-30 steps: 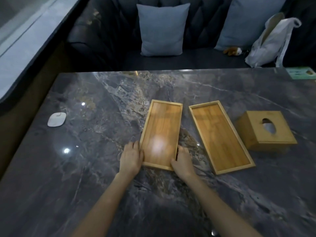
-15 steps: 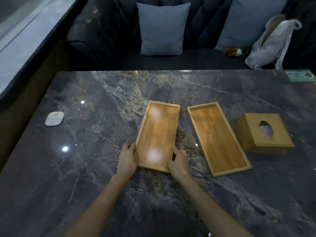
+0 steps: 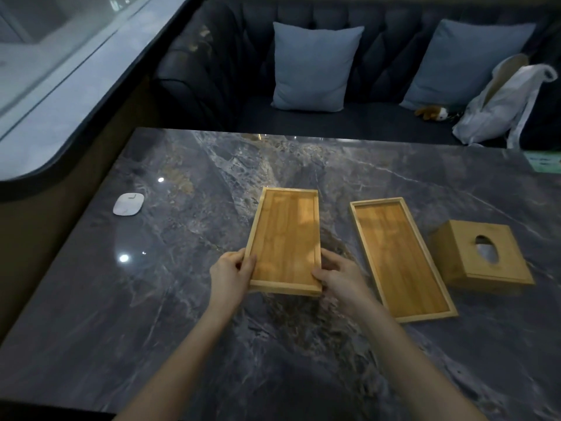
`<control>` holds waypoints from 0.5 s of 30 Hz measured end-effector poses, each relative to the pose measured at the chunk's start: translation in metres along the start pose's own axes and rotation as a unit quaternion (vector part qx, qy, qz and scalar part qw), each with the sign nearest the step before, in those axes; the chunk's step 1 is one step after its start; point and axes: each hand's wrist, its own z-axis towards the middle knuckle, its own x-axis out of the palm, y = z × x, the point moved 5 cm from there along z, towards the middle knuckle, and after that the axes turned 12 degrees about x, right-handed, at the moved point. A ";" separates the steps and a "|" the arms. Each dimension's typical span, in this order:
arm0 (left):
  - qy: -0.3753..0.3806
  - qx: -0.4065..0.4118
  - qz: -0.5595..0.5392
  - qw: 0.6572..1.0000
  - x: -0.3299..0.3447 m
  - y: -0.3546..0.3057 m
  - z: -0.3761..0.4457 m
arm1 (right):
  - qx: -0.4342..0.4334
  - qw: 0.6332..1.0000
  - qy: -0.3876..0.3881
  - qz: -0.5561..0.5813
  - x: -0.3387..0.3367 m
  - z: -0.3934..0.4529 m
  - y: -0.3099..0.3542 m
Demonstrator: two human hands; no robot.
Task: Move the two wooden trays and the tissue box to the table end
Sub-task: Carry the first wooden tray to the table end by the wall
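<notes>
Two long wooden trays and a wooden tissue box lie on a dark marble table. The left tray is held at its near end by both hands: my left hand grips its left rim and my right hand grips its right rim. Its near end looks raised off the table. The second tray lies flat to the right, angled slightly. The tissue box, with an oval slot on top, stands further right.
A small white oval device sits near the table's left edge. Behind the table's far edge is a dark sofa with two blue cushions, a small plush toy and a white bag. A green card lies at the far right.
Both hands closed on the left tray's near end and lifted it; the tray has shifted left and away from the second tray. The second tray and tissue box stayed put.
</notes>
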 end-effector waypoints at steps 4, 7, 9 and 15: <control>-0.049 -0.018 -0.049 0.997 -0.036 0.005 0.001 | -0.044 0.999 0.017 -0.002 0.025 -0.009 0.016; -0.080 -0.023 -0.083 0.993 -0.070 0.017 0.006 | -0.101 0.994 0.043 0.010 0.055 -0.016 0.027; -0.096 -0.029 -0.084 0.991 -0.095 0.032 0.007 | -0.135 0.989 0.054 0.004 0.080 -0.018 0.034; -0.140 -0.002 -0.064 0.988 -0.168 0.089 0.010 | -0.157 0.983 0.094 0.010 0.177 -0.013 0.040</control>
